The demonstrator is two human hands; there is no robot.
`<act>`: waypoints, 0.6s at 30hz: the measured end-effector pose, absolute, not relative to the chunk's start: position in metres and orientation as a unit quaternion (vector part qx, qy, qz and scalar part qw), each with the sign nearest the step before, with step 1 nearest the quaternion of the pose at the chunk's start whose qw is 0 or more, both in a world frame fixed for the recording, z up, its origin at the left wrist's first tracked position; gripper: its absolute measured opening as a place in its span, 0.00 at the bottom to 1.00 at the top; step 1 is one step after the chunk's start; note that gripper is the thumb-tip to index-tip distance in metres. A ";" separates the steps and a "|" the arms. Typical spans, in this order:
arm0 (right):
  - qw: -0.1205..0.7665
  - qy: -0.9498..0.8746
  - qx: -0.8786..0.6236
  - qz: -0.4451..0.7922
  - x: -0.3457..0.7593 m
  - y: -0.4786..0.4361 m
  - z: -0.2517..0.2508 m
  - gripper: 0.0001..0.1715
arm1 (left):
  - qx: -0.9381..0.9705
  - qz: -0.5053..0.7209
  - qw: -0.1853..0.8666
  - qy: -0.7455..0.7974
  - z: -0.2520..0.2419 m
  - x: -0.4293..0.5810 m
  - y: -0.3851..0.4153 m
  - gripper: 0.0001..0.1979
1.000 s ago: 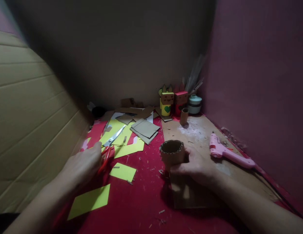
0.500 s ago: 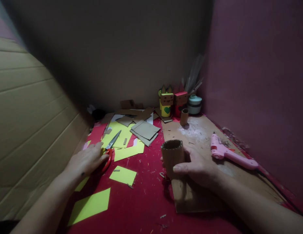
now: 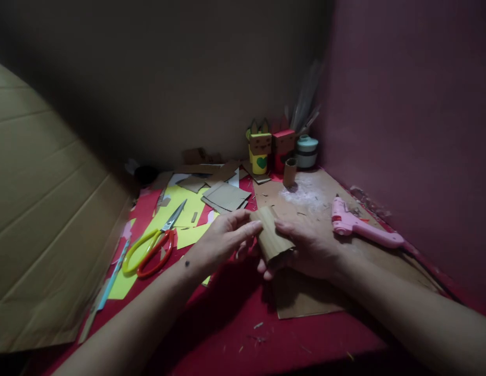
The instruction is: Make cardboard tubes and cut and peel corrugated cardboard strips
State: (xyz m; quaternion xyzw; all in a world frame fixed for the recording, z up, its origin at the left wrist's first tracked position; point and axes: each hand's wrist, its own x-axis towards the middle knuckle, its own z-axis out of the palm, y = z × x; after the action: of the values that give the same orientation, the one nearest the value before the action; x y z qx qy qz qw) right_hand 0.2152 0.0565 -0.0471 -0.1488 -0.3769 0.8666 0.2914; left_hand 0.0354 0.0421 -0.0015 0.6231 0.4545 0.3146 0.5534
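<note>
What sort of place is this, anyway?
Probably a small craft corner, perhaps in a home: scissors lie on cut yellow paper, a pink glue gun rests on a cardboard sheet, and a yellow figure with a face stands towards the back.

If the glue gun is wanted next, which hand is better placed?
Probably the right hand: the glue gun lies nearer it, while the left hand would reach across. The right does hold the tube, though.
</note>
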 end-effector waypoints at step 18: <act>0.274 -0.294 -0.190 0.896 0.213 0.062 -0.048 0.32 | 0.621 0.422 0.441 0.492 0.005 0.020 0.069 0.12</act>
State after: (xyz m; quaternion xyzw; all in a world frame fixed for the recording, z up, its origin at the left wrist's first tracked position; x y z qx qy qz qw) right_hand 0.2130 0.0619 -0.0482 -0.1902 -0.2945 0.8955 0.2742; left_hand 0.0203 0.0688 0.0050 0.6210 0.4920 0.4221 0.4406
